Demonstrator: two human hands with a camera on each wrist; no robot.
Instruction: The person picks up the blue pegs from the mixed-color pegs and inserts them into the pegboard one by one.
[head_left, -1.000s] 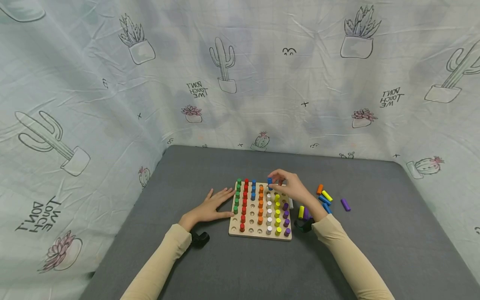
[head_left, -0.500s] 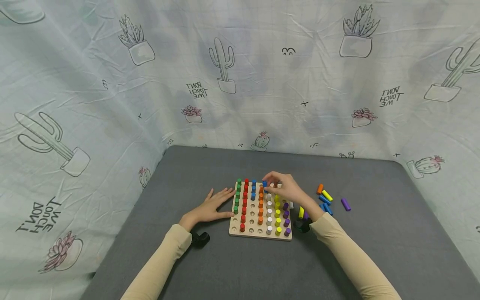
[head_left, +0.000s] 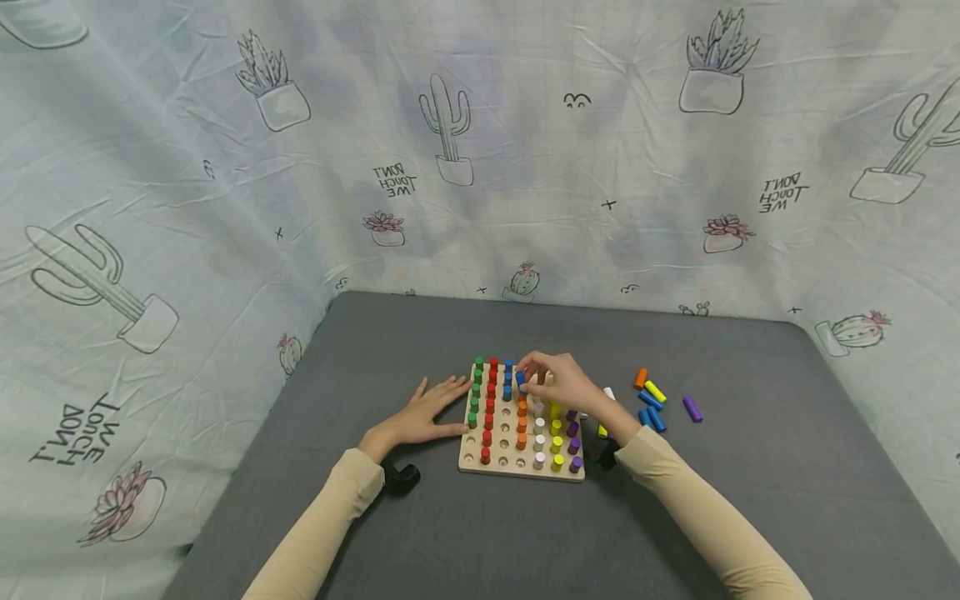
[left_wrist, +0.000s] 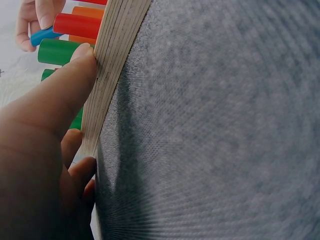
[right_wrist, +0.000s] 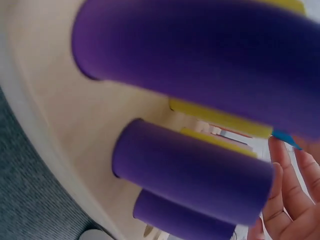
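Observation:
A wooden pegboard (head_left: 513, 469) lies on the grey table, with columns of green (head_left: 473, 405), red (head_left: 490, 406), blue, orange (head_left: 522, 409), white, yellow and purple pegs (right_wrist: 190, 172). My right hand (head_left: 567, 385) pinches a blue peg (head_left: 521, 381) between thumb and fingertips, over the back of the board by the blue and orange columns. That peg (left_wrist: 42, 36) also shows in the left wrist view. Whether it touches the board is hidden. My left hand (head_left: 417, 414) lies with spread fingers against the board's left edge, its thumb (left_wrist: 80, 62) beside a green peg (left_wrist: 59, 51).
Right of the board lie loose pegs: orange (head_left: 641, 378), yellow (head_left: 656, 391), blue (head_left: 650, 400) and, farther right, purple (head_left: 692, 409). A white peg (head_left: 609, 393) and others lie partly hidden by the right forearm. A printed cloth (head_left: 525, 217) hangs behind the table.
My right hand has moved left and slightly nearer with the blue peg, from the white column toward the orange and blue columns. The left hand has stayed in place.

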